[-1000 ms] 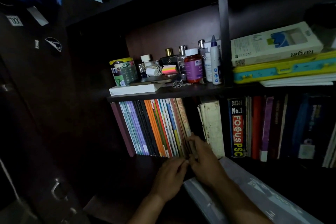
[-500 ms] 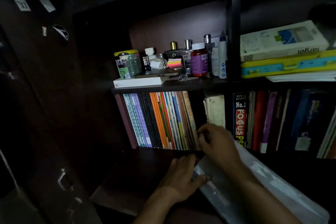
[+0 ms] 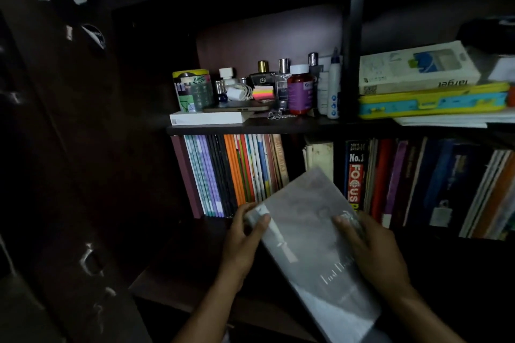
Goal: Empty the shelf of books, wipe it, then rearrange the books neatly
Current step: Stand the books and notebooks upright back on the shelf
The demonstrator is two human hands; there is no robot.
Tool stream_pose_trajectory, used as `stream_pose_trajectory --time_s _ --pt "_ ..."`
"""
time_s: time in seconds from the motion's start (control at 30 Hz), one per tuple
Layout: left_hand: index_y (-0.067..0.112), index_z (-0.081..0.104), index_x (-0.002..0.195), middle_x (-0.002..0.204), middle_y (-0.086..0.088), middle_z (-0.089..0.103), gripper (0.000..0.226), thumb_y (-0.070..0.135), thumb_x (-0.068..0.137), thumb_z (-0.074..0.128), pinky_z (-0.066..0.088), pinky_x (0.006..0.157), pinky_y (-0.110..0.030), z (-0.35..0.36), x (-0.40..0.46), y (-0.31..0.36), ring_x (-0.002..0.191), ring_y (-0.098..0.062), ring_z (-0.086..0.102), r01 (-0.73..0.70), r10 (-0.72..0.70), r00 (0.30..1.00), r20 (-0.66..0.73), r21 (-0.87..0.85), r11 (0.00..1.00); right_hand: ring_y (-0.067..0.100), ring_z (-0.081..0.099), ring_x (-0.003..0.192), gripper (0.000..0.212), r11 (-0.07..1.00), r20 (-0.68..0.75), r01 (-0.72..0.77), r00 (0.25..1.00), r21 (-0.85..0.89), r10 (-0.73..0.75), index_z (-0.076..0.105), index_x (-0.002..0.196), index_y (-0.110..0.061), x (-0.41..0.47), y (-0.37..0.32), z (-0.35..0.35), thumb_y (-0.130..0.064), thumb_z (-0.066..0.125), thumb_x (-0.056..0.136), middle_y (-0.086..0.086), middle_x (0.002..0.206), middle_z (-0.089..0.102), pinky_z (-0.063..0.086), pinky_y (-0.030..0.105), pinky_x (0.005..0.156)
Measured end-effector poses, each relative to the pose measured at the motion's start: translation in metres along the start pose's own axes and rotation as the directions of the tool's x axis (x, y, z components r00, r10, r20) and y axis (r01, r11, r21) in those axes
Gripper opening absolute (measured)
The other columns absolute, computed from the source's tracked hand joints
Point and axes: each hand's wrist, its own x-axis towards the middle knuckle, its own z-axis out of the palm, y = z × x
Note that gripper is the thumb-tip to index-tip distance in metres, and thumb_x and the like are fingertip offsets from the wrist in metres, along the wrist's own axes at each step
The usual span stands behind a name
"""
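A dark book spine [image 3: 356, 172] reads "No.1 FOCUS"; the white box [image 3: 418, 68] reads "target" upside down.

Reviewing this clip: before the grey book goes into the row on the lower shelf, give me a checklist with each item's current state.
1. Left hand grips the grey book at its near corner: ok.
2. Right hand holds its other edge: ok.
3. Gap open between the thin coloured books and the worn cream book: ok.
4. Gap wide enough: cannot tell.
5. Book upright for insertion: not ok, tilted.
6. Shelf wiped: cannot tell, too dark.
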Motion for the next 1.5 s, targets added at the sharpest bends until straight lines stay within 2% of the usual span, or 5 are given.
stream_pose_trajectory --time_s 0.2,0.4,0.57,1.03,1.5 --pt "0.024 0.065 0.123 0.116 0.011 0.074 0.065 0.054 0.067 0.078 0.054 0.096 -0.031 0.031 -0.044 0.001 0.11 -0.009 0.068 0.065 -0.069 0.956 0.287 0.023 0.998 -0.003 0.064 0.07 0.021 0.981 -0.214 0.063 0.977 0.184 -0.022 0.052 0.087 -0.024 -0.007 -0.017 -0.005 -0.041 0.051 0.099 -0.005 0.078 0.065 0.044 0.014 0.052" --pt "0.016 0.068 0.114 0.106 -0.005 0.077 0.023 0.019 0.091 0.07 0.056 0.087 -0.043 0.023 -0.037 0.01 0.098 -0.026 0.07 -0.004 -0.076 0.973 -0.218 -0.347 0.938 -0.012 0.06 0.102 0.035 0.986 0.213 0.16 0.963 0.046 -0.166 0.047 0.127 -0.04 -0.005 -0.008 0.013 -0.05 0.055 0.095 -0.024 0.117 0.064 0.046 0.009 0.085" --pt "0.051 0.061 0.118 0.111 0.027 0.07 0.035 0.06 0.085 0.058 0.053 0.09 -0.033 0.017 -0.04 0.016 0.105 -0.001 0.068 -0.213 0.155 0.825 -0.543 -0.045 0.976 0.0 0.052 0.124 0.059 0.974 0.424 0.219 0.888 -0.053 -0.176 0.031 0.148 -0.039 0.01 -0.013 0.029 -0.052 0.057 0.096 -0.02 0.138 0.051 0.045 0.025 0.104" --pt "0.051 0.068 0.084 0.09 0.034 0.07 0.013 0.056 0.074 0.075 0.059 0.08 -0.037 0.021 -0.033 -0.001 0.085 0.007 0.068 -0.151 0.201 0.854 -0.48 0.141 0.978 0.005 0.052 0.128 0.059 0.97 0.349 0.029 0.93 0.243 -0.115 0.043 0.147 -0.035 0.037 -0.023 0.096 -0.047 0.05 0.089 -0.011 0.141 0.055 0.043 0.036 0.111" --pt "0.042 0.051 0.134 0.131 0.019 0.061 0.053 0.062 0.086 0.06 0.045 0.101 -0.021 0.031 -0.03 -0.008 0.124 0.001 0.056 -0.191 0.19 0.981 0.047 0.445 0.875 0.017 0.028 0.147 0.057 0.968 0.217 0.189 0.95 0.164 -0.222 0.031 0.156 -0.022 0.04 -0.011 0.103 -0.026 0.038 0.099 0.004 0.161 0.026 0.023 0.028 0.121"
